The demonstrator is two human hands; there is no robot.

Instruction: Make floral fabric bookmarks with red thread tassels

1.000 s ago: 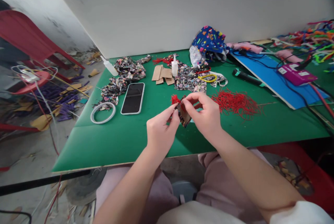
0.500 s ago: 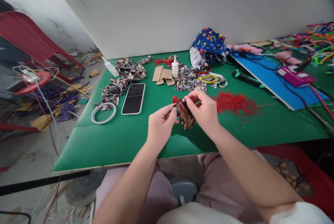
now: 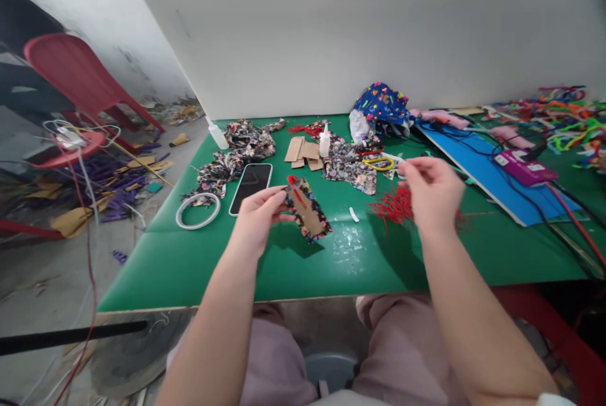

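Observation:
My left hand pinches the upper left edge of a small cardboard piece. Dark floral fabric is folded around its border, and a red cord lies at its top end. The piece is tilted above the green table. My right hand is raised over a loose pile of red cords, its thumb and forefinger pressed together. Whatever may be between those fingertips is too small to make out. A small white strip lies on the table between both hands.
Behind my left hand are a phone, a tape roll and crumpled floral fabric. Farther back stand a white glue bottle, cardboard pieces and yellow-handled scissors. A blue board with cables lies right.
My right hand has let go of the fabric-edged cardboard and moved right, over the red cords. My left hand has moved left with the cardboard. The white strip now shows on the table.

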